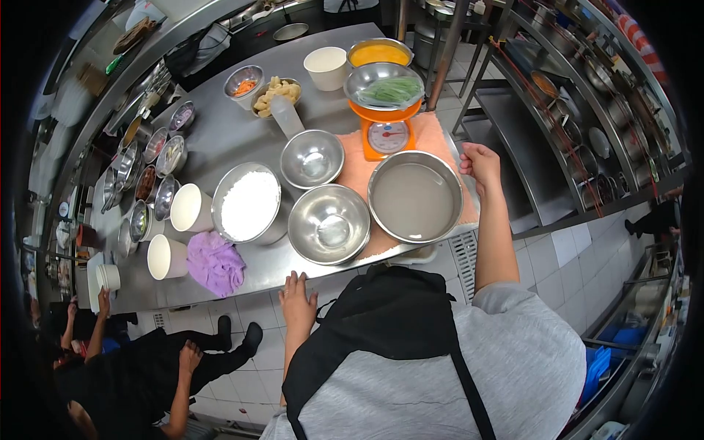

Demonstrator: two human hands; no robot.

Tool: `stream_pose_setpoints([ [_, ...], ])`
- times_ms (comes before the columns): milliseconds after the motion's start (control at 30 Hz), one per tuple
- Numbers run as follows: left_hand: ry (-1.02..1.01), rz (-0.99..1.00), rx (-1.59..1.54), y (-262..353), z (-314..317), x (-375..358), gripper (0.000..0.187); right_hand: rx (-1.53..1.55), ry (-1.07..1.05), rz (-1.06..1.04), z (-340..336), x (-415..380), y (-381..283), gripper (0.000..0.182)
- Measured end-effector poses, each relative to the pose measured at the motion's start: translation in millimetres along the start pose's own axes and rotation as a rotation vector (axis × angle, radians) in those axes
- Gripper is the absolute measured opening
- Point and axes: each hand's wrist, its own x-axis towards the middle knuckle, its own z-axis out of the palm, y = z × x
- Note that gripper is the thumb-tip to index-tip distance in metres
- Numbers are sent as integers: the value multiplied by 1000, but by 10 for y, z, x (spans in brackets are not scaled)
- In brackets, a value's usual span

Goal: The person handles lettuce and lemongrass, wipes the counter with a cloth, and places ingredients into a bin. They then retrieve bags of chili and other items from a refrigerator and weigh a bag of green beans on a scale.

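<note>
My left hand (297,299) rests with its fingers spread at the table's front edge, near an empty steel bowl (330,224). To the right of the large pot of greyish liquid (416,198), my right hand (480,164) is raised with the fingers curled together; what they hold, if anything, is hidden. Behind the pot stands an orange dial scale (388,139), carrying a steel bowl (355,92) of cut green vegetables. The pot and scale rest on an orange cloth (352,158). A second empty steel bowl (312,159) lies further back.
A deep bowl of white powder (251,205), a purple cloth (215,264) and paper tubs (167,258) stand on the left. Several small ingredient bowls (172,154) line the far left. A person in black (139,374) stands at lower left. Metal shelves (528,139) run along the right.
</note>
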Motion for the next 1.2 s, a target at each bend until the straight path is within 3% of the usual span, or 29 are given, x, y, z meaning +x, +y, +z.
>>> stream_pose_setpoints([
  [367, 11, -20, -35, -14, 36, 20, 53, 66, -126, -100, 621, 394, -347, 25],
  [500, 9, -33, -42, -21, -4, 15, 52, 16, -123, -17, 1039, 713, -466, 44],
  [600, 29, -32, -56, -37, 14, 14, 52, 56, -292, 106, 1229, 904, -483, 48],
  [633, 38, -31, -62, -44, 23, 21, 51, 21, -241, 98, 1310, 944, -478, 52],
  [933, 85, -21, -70, -59, 60, -8, 52, -156, -273, 142, 1432, 1013, -669, 37],
  [1200, 86, 2, -70, -92, 57, -7, 52, 24, -159, 68, 1296, 958, -535, 20],
])
